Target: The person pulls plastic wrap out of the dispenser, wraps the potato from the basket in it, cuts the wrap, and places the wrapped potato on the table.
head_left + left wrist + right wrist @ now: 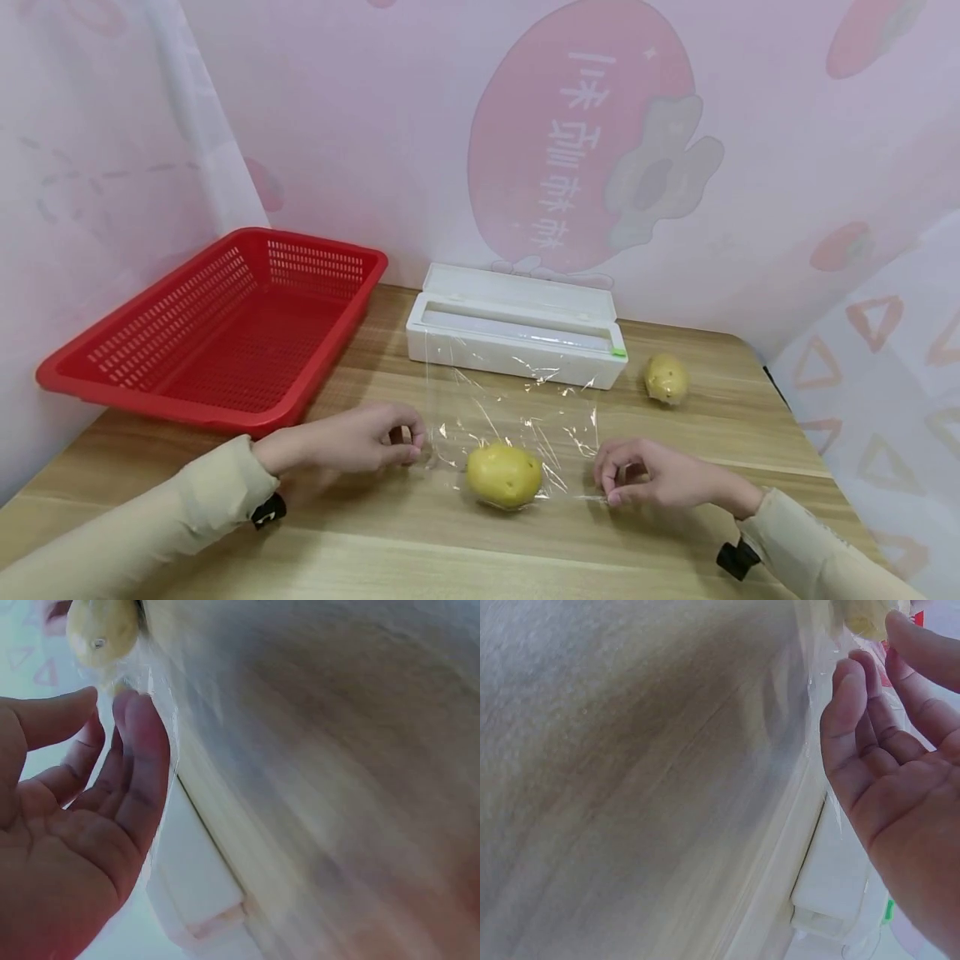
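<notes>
A sheet of clear plastic wrap [495, 408] stretches forward from a white wrap box [510, 358]. A yellow potato [504, 476] lies at the near part of the sheet, between the hands. At the sheet's near left corner, my left hand [367, 437] pinches the film between thumb and fingers. My right hand [660, 473] pinches the near right corner the same way, its fingers curled. In the left wrist view, the film's edge runs beside the curled fingers [146, 742]. The right wrist view shows thumb and fingers [845, 712] close to the film.
A red plastic basket [330, 358] stands at the left of the wooden table [420, 542]. The wrap box's lid [517, 293] is raised at the back. Another potato [666, 379], with a shiny film on it, lies right of the box. A printed cloth [360, 125] hangs behind.
</notes>
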{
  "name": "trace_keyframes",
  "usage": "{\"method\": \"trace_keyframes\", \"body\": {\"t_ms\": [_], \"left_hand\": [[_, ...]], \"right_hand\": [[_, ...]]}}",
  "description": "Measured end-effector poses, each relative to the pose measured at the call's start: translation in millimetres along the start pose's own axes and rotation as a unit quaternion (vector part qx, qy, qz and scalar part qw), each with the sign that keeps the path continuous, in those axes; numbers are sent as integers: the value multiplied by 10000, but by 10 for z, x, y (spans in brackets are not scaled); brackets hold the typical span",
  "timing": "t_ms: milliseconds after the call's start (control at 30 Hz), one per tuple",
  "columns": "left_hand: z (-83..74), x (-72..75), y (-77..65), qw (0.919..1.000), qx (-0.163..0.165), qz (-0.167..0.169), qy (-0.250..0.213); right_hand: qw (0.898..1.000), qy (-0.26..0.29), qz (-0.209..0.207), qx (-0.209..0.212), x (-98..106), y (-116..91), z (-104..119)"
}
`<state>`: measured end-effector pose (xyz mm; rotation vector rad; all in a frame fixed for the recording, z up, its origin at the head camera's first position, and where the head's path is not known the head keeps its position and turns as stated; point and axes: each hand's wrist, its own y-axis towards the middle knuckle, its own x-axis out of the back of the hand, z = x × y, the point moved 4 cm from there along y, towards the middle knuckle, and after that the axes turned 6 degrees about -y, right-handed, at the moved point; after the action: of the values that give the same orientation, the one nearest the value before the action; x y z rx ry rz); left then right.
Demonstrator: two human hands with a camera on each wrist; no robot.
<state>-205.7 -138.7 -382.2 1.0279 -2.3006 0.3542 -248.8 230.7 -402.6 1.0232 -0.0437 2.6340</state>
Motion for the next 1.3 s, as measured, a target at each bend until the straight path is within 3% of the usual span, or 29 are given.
{"method": "trace_keyframes", "body": {"t_ms": [133,267,433,600,767,1000,1100,1200,1300], "left_hand": [[-156,-74,48,9940,-488,-143,970],[-301,-192,125,9829,-675,-160,1704],[-404,-350,301,9701,-929,0,2241],[-377,-478,431,9623,-1035,86,2515],[-333,-504,504,9690,-989,42,2264],[-342,-461,547,9700,-1616,-16,1818],[-339,-440,560,9738,-1601,-6,1617],[-322,-422,576,9813,-1334,38,1390],[-300,-407,602,9858,-1102,86,1261]], "right_hand": [[9999,75,41,75,-2,-5,-21],[9997,241,74,69,5,-19,-30],[9990,426,125,33,1,-29,-37],[9986,506,163,78,-18,-25,-66],[9982,574,127,65,-15,-24,-66],[9990,329,-72,-279,11,-12,-46],[9979,243,-161,-583,15,-19,-51],[9924,-419,-557,-1011,36,-35,5],[9715,-1655,-1273,-1121,56,-5,197]]}}
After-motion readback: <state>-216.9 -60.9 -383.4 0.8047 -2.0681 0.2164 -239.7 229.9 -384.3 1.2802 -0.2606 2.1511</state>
